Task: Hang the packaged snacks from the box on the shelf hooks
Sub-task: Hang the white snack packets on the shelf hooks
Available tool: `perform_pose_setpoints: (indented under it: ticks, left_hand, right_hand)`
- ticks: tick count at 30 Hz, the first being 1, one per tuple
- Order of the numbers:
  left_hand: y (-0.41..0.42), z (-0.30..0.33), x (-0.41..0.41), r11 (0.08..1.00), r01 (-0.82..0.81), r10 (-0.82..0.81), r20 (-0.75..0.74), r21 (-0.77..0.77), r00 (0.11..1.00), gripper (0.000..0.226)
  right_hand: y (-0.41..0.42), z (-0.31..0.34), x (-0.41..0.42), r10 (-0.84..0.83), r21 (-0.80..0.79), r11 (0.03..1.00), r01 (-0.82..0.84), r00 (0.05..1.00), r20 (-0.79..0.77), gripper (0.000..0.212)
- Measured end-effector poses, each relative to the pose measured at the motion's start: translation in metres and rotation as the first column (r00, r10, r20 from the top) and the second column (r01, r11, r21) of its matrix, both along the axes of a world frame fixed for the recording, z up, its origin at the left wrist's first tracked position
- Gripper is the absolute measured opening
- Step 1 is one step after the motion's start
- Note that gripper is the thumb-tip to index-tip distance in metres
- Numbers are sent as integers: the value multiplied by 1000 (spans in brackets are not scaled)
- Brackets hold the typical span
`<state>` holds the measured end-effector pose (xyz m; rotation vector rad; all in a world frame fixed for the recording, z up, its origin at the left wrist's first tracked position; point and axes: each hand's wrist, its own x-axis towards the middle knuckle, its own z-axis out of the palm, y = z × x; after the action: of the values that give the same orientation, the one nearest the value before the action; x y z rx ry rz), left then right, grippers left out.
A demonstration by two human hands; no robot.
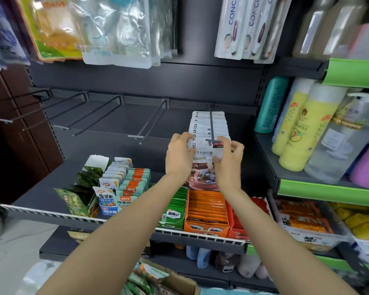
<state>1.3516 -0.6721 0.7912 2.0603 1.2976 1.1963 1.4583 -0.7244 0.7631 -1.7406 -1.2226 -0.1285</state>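
A white snack packet (206,155) with a bowl picture hangs at the front tip of the rightmost hook (211,124). My left hand (179,156) grips its left edge and my right hand (229,158) grips its right edge. Several matching white packets (218,122) hang behind it on the same hook. A cardboard box (179,283) with green packets sits at the bottom edge of the view, below my arms. Further left, bare hooks (151,121) stick out from the dark back panel.
Below the hooks, a shelf (51,213) carries display cartons of small snacks in green, orange and red. Bottles (303,124) stand on the green-edged shelves at right. Large pouches (115,30) hang above on the upper row.
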Motion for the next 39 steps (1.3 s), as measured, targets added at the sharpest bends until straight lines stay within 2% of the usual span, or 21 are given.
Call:
perform_pose_setpoints:
  ticks: [3,7,10,14,16,19,23,25,27,29,31,32,35,37,39]
  left_hand:
    - [-10,-1,-9,999,40,-40,-10,4,999,43]
    - [-36,-11,-50,997,72,-72,-8,15,997,47]
    - [-56,-23,-99,994,106,-106,-48,-9,993,39]
    - [-83,-43,-181,973,163,-187,-146,-161,971,17]
    - [-97,-54,-227,958,187,-230,-190,-217,955,9]
    - [-115,-71,-297,939,186,-252,-209,-288,945,9]
    - [-130,-109,-374,899,116,-216,-197,-421,956,10]
    - [-137,-129,-399,870,99,-224,-208,-483,952,14]
    - [-147,-146,-414,803,115,-312,-247,-585,918,30]
    - [-155,-161,-420,722,164,-462,-292,-672,837,49]
    - [-164,-171,-421,698,182,-546,-351,-693,761,39]
    - [-167,-174,-421,701,176,-551,-367,-691,750,36]
    - [-173,-179,-422,708,154,-523,-364,-690,771,26]
    - [-175,-180,-422,705,150,-512,-351,-693,784,25]
    - [-177,-183,-425,706,139,-484,-330,-694,810,14]
  right_hand:
    - [-8,0,-10,-36,-42,998,36,999,12,66]
    - [-38,-6,-36,-67,-23,997,68,997,31,58]
    - [-66,-13,-74,64,-81,994,-71,994,-89,40]
    - [-99,-29,-148,224,-260,931,-257,963,-150,21]
    - [-114,-42,-191,260,-299,907,-298,952,-160,16]
    - [-133,-71,-256,260,-353,876,-327,939,-224,14]
    - [-153,-117,-329,238,-445,826,-346,930,-282,16]
    - [-159,-137,-357,238,-512,772,-376,919,-315,25]
    - [-164,-154,-375,267,-582,703,-408,911,-315,41]
    - [-166,-165,-384,318,-635,631,-446,895,-312,57]
    - [-165,-168,-387,358,-658,588,-471,880,-311,63]
    - [-165,-167,-388,372,-669,573,-473,878,-302,63]
    - [-164,-164,-389,390,-693,561,-452,883,-260,56]
    - [-162,-163,-389,378,-671,595,-442,891,-251,50]
    - [-162,-162,-387,374,-652,631,-421,901,-220,41]
